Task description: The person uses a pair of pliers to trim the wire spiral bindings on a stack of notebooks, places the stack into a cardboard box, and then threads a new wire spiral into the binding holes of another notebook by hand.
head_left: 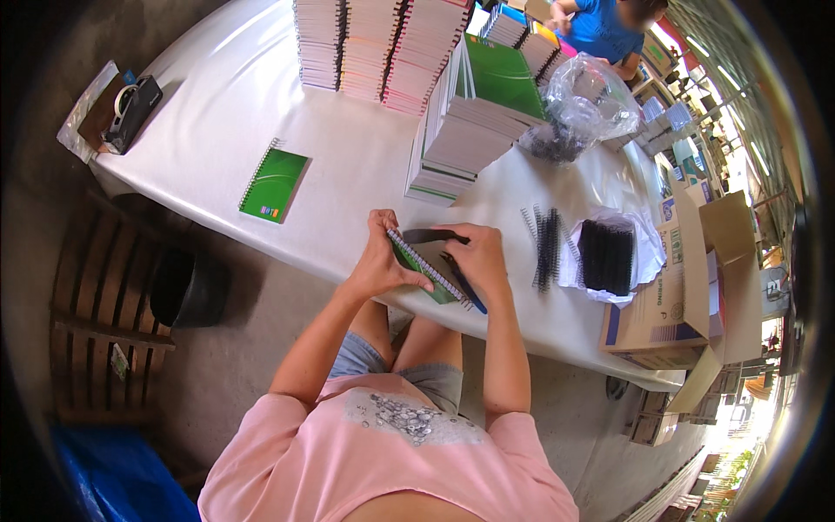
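Observation:
My left hand (381, 263) grips a green spiral notebook (407, 261), its thumb on the cover and its fingers at the far end. The notebook is tilted, with its coil binding up and running down to the right. In my right hand (480, 257) is a pair of pliers (437, 235) with dark curved handles, held against the bound edge; the jaws cannot be made out clearly. Another green spiral notebook (275, 184) lies flat to the left. Loose black coils (546, 248) lie right of my hands, beside a bundle of black coils (606, 257) on white paper.
A stack of green-covered books (474, 130) stands ahead on the white table (200, 165), with tall notebook stacks (361, 52) behind. A clear plastic bag (587, 100) is at far right, an open cardboard box (665, 296) at right, a tape dispenser (132, 113) far left. A person in blue (604, 35) is across.

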The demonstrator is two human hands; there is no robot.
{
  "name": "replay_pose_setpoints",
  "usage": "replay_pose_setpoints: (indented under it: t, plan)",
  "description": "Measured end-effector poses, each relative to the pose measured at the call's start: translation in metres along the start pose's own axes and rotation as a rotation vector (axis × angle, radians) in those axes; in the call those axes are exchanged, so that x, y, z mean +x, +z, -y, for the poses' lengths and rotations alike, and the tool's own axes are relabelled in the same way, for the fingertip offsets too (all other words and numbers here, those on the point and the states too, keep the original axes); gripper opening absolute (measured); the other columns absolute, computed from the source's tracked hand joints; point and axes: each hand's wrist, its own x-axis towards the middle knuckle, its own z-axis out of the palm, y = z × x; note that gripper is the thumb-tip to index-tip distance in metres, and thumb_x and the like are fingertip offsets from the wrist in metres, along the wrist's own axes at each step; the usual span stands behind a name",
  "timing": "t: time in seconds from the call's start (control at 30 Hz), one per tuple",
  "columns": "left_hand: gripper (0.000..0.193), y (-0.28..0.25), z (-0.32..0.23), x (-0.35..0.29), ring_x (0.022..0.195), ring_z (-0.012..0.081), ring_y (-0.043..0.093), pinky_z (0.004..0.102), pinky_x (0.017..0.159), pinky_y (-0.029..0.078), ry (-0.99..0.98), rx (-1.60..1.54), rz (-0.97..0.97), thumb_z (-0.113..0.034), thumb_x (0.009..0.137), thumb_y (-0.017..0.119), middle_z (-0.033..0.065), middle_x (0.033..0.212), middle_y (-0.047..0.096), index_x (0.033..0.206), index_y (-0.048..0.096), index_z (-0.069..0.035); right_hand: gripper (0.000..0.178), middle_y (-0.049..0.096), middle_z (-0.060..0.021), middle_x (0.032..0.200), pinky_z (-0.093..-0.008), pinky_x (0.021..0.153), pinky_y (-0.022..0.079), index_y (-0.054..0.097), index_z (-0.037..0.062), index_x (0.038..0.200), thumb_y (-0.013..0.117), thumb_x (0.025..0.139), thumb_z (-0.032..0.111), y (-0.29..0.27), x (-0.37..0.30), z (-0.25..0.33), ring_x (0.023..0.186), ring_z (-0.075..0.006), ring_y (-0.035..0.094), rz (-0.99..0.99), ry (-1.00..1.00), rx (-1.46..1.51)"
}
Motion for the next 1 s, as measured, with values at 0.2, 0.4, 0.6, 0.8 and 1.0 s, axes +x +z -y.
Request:
replay_pose_setpoints:
  t: [0.2, 0.4, 0.6, 0.8, 1.0]
  plan:
    - [0.063, -0.007, -0.001, 0.000, 0.091, 0.0179, 0.040, 0.0292, 0.083, 0.036, -0.082, -0.159, 0.021, -0.023, 0.070, 0.082, 0.0082, 0.096, 0.038, 0.105, 0.035, -0.002, 0.052, 0.051, -0.0181, 0.128, -0.0395, 0.099, 0.036, 0.053, 0.0162, 0.127, 0.064, 0.077, 0.012, -0.038, -0.016, -0.058, 0.115, -0.0353, 0.050, -0.523, -0.071, -0.563]
    - [0.046, -0.010, -0.042, -0.005, 0.079, 0.0102, 0.057, 0.0225, 0.074, 0.045, -0.290, -0.520, -0.321, 0.002, 0.079, 0.069, 0.0036, 0.085, 0.060, 0.119, 0.047, -0.004, 0.049, 0.038, -0.0203, 0.134, -0.0449, 0.100, 0.032, 0.046, 0.0139, 0.132, 0.059, 0.085, 0.025, 0.010, -0.093, -0.059, 0.122, -0.0350, 0.039, -0.187, 0.000, -0.913]
    - [0.066, -0.019, -0.069, -0.008, 0.086, 0.0154, 0.061, 0.0273, 0.079, 0.049, -0.031, -0.146, -0.376, 0.004, 0.075, 0.071, 0.0073, 0.084, 0.062, 0.131, 0.039, -0.004, 0.054, 0.045, -0.0172, 0.114, -0.0429, 0.095, 0.035, 0.035, 0.0138, 0.139, 0.049, 0.092, 0.036, 0.010, -0.102, -0.061, 0.106, -0.0295, 0.045, -0.449, 0.081, -0.337]
    - [0.065, -0.015, -0.065, -0.006, 0.078, 0.0179, 0.063, 0.0304, 0.072, 0.050, 0.175, -0.049, -0.462, 0.008, 0.071, 0.072, 0.0111, 0.085, 0.067, 0.128, 0.044, -0.002, 0.047, 0.045, -0.0165, 0.116, -0.0391, 0.094, 0.034, 0.049, 0.0139, 0.131, 0.059, 0.087, 0.028, 0.008, -0.104, 0.045, 0.103, -0.0320, 0.047, -0.180, -0.147, 0.056]
    - [0.066, -0.016, -0.071, -0.005, 0.076, 0.0190, 0.063, 0.0308, 0.069, 0.052, 0.329, 0.047, -0.451, 0.013, 0.065, 0.073, 0.0121, 0.087, 0.068, 0.124, 0.046, -0.001, 0.041, 0.046, -0.0134, 0.116, -0.0445, 0.095, 0.030, 0.056, 0.0202, 0.125, 0.063, 0.084, 0.025, 0.019, -0.100, 0.059, 0.109, -0.0314, 0.043, -0.280, -0.245, -0.270]
